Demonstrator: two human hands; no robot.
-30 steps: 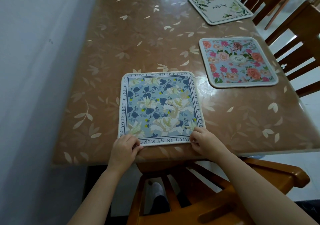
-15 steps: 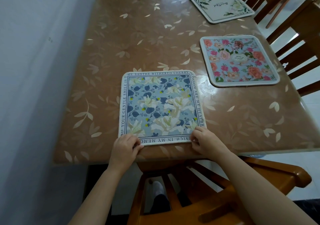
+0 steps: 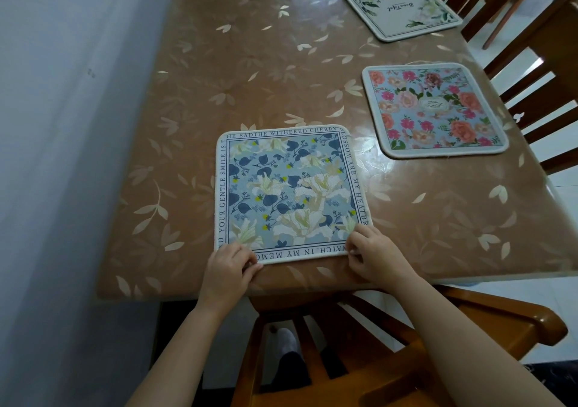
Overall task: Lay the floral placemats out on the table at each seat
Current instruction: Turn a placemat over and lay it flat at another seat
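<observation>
Both hands still pinch the blue placemat at its near corners; it has barely shifted.

The left hand (image 3: 230, 264) has its grip closed on the near left corner of the blue placemat (image 3: 291, 194), the right hand (image 3: 373, 255) on the near right. The mat lies flat at the near end of the table (image 3: 250, 78), so this seat looks finished once released. No containers show; a pink placemat (image 3: 433, 111) and a white placemat (image 3: 400, 7) lie along the right side.

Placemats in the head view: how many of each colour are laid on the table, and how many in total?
blue placemat: 1
pink rose placemat: 1
cream placemat: 1
Total: 3 clearly visible
</observation>
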